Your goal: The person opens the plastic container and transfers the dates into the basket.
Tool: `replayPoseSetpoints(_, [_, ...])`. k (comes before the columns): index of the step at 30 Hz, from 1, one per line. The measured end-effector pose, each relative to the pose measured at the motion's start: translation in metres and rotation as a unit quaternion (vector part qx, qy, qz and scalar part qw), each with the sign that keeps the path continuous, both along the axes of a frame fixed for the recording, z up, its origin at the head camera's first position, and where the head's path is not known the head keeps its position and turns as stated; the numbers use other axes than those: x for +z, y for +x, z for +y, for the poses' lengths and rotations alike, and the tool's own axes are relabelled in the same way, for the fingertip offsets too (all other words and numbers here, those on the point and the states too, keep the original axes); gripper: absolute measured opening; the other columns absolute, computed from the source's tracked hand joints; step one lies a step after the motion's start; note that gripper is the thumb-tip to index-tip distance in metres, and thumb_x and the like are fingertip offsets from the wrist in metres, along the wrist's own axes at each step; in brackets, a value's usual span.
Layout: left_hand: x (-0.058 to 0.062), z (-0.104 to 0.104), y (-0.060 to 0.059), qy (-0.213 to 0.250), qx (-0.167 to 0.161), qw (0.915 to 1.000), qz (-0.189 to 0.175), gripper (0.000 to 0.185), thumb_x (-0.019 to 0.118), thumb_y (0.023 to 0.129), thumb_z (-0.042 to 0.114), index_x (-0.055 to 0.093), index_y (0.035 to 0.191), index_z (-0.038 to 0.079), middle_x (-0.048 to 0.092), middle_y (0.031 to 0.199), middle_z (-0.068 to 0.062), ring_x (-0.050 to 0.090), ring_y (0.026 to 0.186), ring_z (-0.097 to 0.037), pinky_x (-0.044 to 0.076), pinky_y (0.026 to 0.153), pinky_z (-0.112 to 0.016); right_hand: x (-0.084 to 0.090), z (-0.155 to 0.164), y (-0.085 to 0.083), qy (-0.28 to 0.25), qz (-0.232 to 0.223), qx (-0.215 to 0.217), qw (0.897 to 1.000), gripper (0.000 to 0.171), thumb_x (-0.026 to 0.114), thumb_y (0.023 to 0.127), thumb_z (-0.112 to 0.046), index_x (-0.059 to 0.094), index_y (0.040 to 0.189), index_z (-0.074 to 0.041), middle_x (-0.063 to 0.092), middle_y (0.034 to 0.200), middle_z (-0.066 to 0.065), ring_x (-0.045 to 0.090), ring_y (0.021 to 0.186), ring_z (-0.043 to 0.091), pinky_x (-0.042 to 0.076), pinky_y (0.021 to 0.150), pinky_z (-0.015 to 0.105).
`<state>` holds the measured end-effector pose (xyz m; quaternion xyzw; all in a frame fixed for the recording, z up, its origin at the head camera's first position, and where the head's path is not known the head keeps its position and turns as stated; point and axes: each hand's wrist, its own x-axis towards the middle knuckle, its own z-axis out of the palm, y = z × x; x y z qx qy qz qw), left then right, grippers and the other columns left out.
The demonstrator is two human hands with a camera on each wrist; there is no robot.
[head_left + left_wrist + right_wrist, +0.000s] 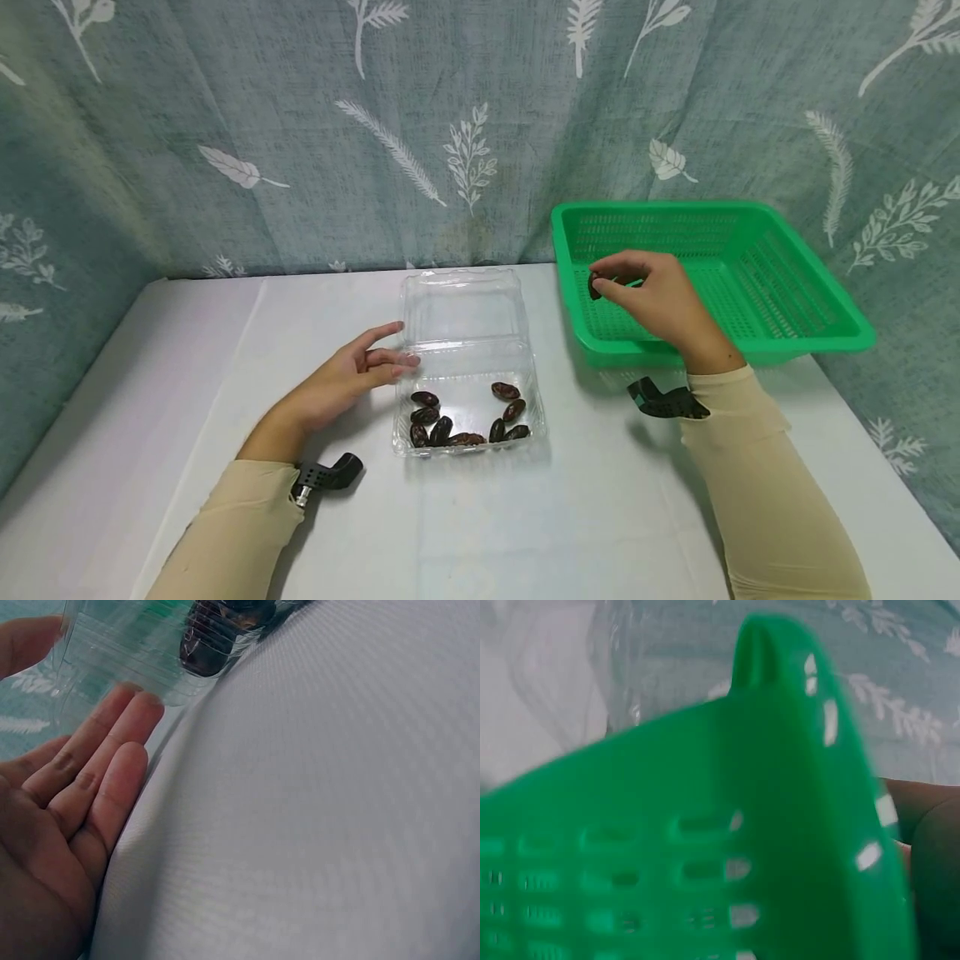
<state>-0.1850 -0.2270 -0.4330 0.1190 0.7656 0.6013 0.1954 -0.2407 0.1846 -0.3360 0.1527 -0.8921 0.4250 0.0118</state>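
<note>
A white worktop (487,533) stands before a leaf-patterned curtain (300,125). Left of centre lies a clear box (468,402), its lid (465,308) folded back to the far side; dark dates (441,430) line the left, near and right sides of its tray. At far right is a green basket (810,343). The right hand (652,292) pinches one date (594,286) between thumb and fingers above the basket's left end. The left hand (347,373) grasps nothing, fingers loosely extended, tips against the box's left edge. The step in hand appears to be carrying a single date between basket and box; which way, I cannot tell. The next move seems to call for a steady pinch, clear of the basket's rim.
</note>
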Motion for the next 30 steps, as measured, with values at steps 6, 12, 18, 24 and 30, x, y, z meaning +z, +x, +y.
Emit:
replayPoseSetpoints(6, [0.001,0.0,0.0,0.0,0.002,1.0,0.0,0.072,0.061,0.101,0.019,0.021,0.159,0.013,0.06,0.137,-0.022,0.065,0.116,-0.005,0.043,0.1,-0.011,-0.007,0.008,-0.008,0.086,-0.064,0.021,0.994,0.026,0.066,0.098,-0.022,0.073,0.118,-0.009,0.073,0.113,0.013,0.067,0.099,0.025,0.051,0.078,0.034])
replayPoseSetpoints(12, [0.0,0.001,0.001,0.002,0.003,1.0,-0.002,0.072,0.061,0.1,0.018,0.02,0.159,0.012,0.06,0.137,-0.023,0.065,0.116,-0.005,0.042,0.1,-0.01,-0.011,0.01,-0.011,0.115,-0.105,0.065,0.986,0.024,0.066,0.098,-0.021,0.074,0.115,-0.006,0.075,0.108,0.011,0.069,0.099,0.025,0.053,0.082,0.037])
replayPoseSetpoints(18, [-0.001,0.0,0.0,-0.001,0.003,1.0,-0.001,0.072,0.062,0.1,0.019,0.02,0.159,0.013,0.06,0.137,-0.022,0.064,0.116,-0.004,0.042,0.1,-0.01,-0.012,0.011,-0.011,0.105,-0.129,0.083,0.983,0.018,0.066,0.097,-0.019,0.076,0.11,-0.009,0.076,0.105,0.008,0.07,0.092,0.022,0.056,0.08,0.037])
replayPoseSetpoints(24, [0.0,0.0,-0.001,0.0,0.003,1.0,0.001,0.072,0.062,0.1,0.018,0.02,0.159,0.012,0.061,0.136,-0.022,0.065,0.116,-0.004,0.043,0.099,-0.01,-0.013,0.01,-0.011,0.112,-0.146,0.091,0.979,0.02,0.065,0.097,-0.019,0.076,0.11,-0.008,0.075,0.11,0.011,0.071,0.086,0.02,0.056,0.076,0.037])
replayPoseSetpoints(30, [0.0,0.0,0.0,0.001,0.002,1.0,0.0,0.072,0.061,0.101,0.018,0.02,0.159,0.012,0.06,0.137,-0.023,0.064,0.116,-0.002,0.043,0.099,-0.01,-0.014,0.009,-0.013,0.119,-0.149,0.102,0.976,0.02,0.065,0.097,-0.018,0.075,0.111,-0.007,0.074,0.111,0.012,0.07,0.083,0.018,0.057,0.076,0.037])
